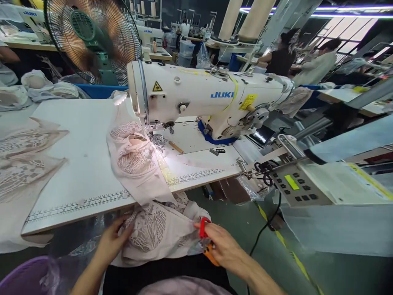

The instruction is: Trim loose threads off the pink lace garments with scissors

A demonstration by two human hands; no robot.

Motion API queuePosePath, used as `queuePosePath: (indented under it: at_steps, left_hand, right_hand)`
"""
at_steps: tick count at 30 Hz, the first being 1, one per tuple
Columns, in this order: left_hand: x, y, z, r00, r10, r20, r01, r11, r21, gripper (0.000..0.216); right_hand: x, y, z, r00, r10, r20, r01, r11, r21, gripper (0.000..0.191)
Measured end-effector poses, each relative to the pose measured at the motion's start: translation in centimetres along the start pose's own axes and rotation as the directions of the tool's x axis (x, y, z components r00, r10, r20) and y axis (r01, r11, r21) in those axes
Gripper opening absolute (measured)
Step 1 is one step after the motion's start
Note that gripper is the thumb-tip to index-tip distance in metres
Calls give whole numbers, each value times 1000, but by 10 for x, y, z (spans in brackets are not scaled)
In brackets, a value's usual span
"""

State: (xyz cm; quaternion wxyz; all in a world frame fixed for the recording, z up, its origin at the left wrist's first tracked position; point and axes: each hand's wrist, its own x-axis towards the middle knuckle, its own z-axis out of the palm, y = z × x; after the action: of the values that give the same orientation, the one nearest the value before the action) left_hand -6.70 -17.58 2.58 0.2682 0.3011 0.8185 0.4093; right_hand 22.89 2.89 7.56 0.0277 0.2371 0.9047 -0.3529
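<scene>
A pale pink lace garment (pixel 138 164) runs from under the needle of the white sewing machine (pixel 196 94) over the table's front edge into my lap. My left hand (pixel 112 241) grips the lace fabric below the table edge, fingers curled on it. My right hand (pixel 222 246) is closed round small red and orange thread snips (pixel 205 233), their tip touching the garment's right edge.
The white table (pixel 76 164) has a printed ruler along its front. Cut lace pieces (pixel 27 164) lie at the left. A control panel (pixel 294 186) and black cable sit at the right. A standing fan (pixel 92 37) is behind. Other people work at the back right.
</scene>
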Motion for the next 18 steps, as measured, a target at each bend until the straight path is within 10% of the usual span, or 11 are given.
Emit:
queuePosePath:
  at_steps: [10, 18]
  left_hand:
    - [-72, -4, 2, 980, 180, -82, -186, 980, -70, 39]
    - [-86, -56, -16, 1000, 15, 19, -11, 979, -204, 44]
  right_hand:
    - [73, -29, 46, 978, -191, 88, 201, 971, -126, 40]
    - [58, -54, 51, 964, -254, 84, 264, 952, -152, 8]
